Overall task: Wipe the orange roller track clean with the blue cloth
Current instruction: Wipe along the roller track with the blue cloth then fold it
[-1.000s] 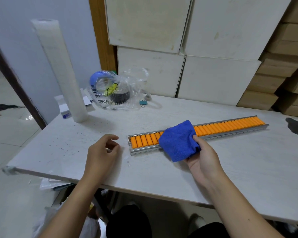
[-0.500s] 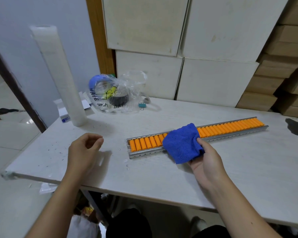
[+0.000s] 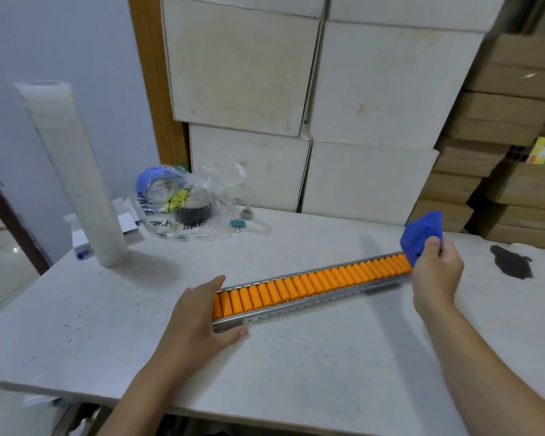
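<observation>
The orange roller track (image 3: 312,284), a long metal rail filled with orange rollers, lies slanted across the white table (image 3: 312,357). My left hand (image 3: 199,316) grips its near left end, thumb on the front rail and fingers over the end. My right hand (image 3: 436,275) is at the track's far right end, pinching the bunched blue cloth (image 3: 422,234), which is lifted above the last rollers. That right end of the track is hidden behind my hand.
A tall white roll (image 3: 73,174) stands at the back left beside small white boxes (image 3: 82,237). A clear plastic bag with tape rolls (image 3: 183,206) and a binder clip (image 3: 237,224) lie behind the track. A dark stain (image 3: 512,261) marks the right. Stacked boxes line the wall.
My right hand has swept the blue cloth along the track from its left part to the far right end and lifted it. My left hand has moved in and gripped the track's left end.
</observation>
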{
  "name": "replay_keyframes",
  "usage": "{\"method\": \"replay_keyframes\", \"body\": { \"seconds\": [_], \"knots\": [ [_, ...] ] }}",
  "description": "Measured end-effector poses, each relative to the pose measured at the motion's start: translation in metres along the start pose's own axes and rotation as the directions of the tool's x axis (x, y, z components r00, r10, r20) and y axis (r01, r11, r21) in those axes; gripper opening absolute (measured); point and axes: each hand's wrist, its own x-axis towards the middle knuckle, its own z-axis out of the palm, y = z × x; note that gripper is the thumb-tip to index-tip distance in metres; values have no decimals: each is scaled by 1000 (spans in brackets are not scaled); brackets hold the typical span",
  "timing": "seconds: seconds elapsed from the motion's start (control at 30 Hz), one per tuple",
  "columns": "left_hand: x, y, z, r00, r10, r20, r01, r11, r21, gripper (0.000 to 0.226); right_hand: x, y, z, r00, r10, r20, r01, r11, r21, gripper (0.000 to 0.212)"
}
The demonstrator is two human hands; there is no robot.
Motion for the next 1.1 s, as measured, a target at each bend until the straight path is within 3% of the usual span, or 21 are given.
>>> {"method": "replay_keyframes", "body": {
  "seconds": [0.13,0.23,0.4,0.87,1.0,1.1],
  "knots": [
    [-1,1,1,997,-51,-66,45,996,-77,102,56,17,-9,982,-183,-54,161,946,-283,31],
    [-9,3,4,987,-104,-122,89,988,-125,89,83,37,-10,987,-160,-14,135,874,-466,36],
    [-11,4,10,981,-146,-129,124,978,-171,79,96,71,0,988,-102,113,151,769,-621,35],
    [-3,-12,5,983,-182,-32,166,945,-281,71,2,59,33,943,-178,281,317,740,-593,31],
    [-2,-13,3,985,-169,-22,158,952,-261,71,-61,40,52,906,-157,394,369,749,-551,27],
    [0,-13,2,987,-162,-6,155,949,-276,74,-126,19,66,837,-122,534,411,784,-465,30]
  ]
}}
